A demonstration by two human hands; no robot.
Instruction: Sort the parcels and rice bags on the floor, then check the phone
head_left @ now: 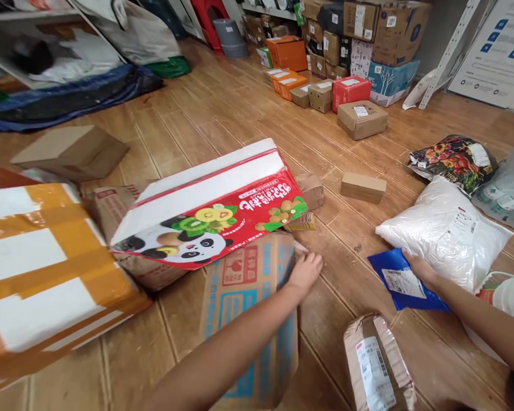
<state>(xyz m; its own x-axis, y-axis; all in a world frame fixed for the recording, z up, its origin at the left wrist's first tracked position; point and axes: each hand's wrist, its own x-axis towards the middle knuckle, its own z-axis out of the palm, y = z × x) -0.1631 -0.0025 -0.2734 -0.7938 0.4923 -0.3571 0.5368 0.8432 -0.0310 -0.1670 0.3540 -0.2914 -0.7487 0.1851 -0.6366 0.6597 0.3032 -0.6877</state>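
My left hand (305,272) rests on the far right corner of a brown carton with blue print (248,302), fingers curled over its edge. A red and white box with a panda picture (209,211) lies tilted on top of that carton. My right hand (417,268) presses on a flat blue mailer with a white label (400,282), right beside a white plastic parcel (445,231). A brown taped packet (374,365) lies on the floor between my arms.
A big orange and white taped box (43,274) sits at the left. Small cardboard boxes (363,186) dot the wooden floor, with stacked cartons (368,34) at the back. A flowered bag (452,160) and a grey bag (508,188) lie at the right.
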